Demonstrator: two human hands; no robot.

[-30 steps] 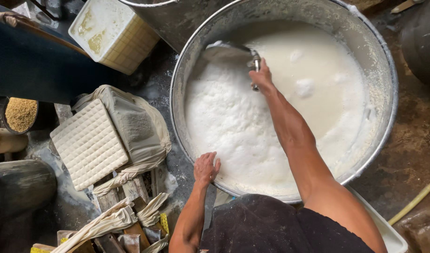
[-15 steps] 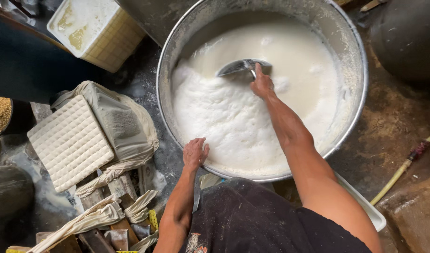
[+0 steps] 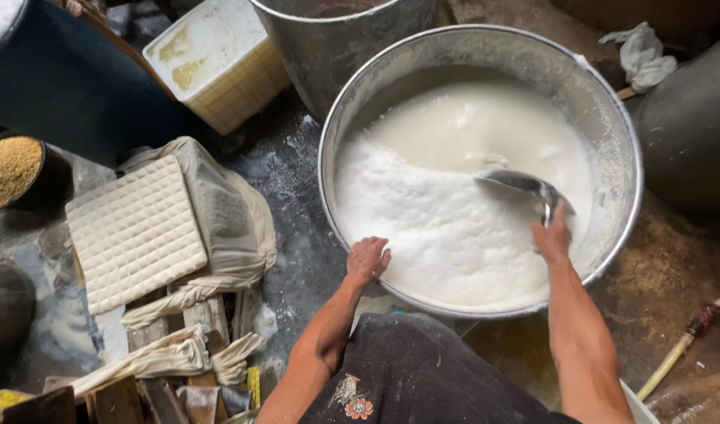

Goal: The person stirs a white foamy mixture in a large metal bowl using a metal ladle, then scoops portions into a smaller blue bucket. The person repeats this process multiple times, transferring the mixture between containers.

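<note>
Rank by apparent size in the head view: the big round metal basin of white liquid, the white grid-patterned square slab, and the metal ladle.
1. Big round metal basin
2. White grid-patterned square slab
3. Metal ladle, in the right hand

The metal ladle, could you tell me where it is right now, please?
In the head view the metal ladle is inside the big metal basin, right of centre, over the white foamy liquid, its handle gripped by the right hand.

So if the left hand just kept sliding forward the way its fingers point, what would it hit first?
The left hand rests on the big metal basin's rim, fingers pointing inward. Going straight on, it would probably meet the white foam first, though how far the foam lies below the rim is unclear.
</note>
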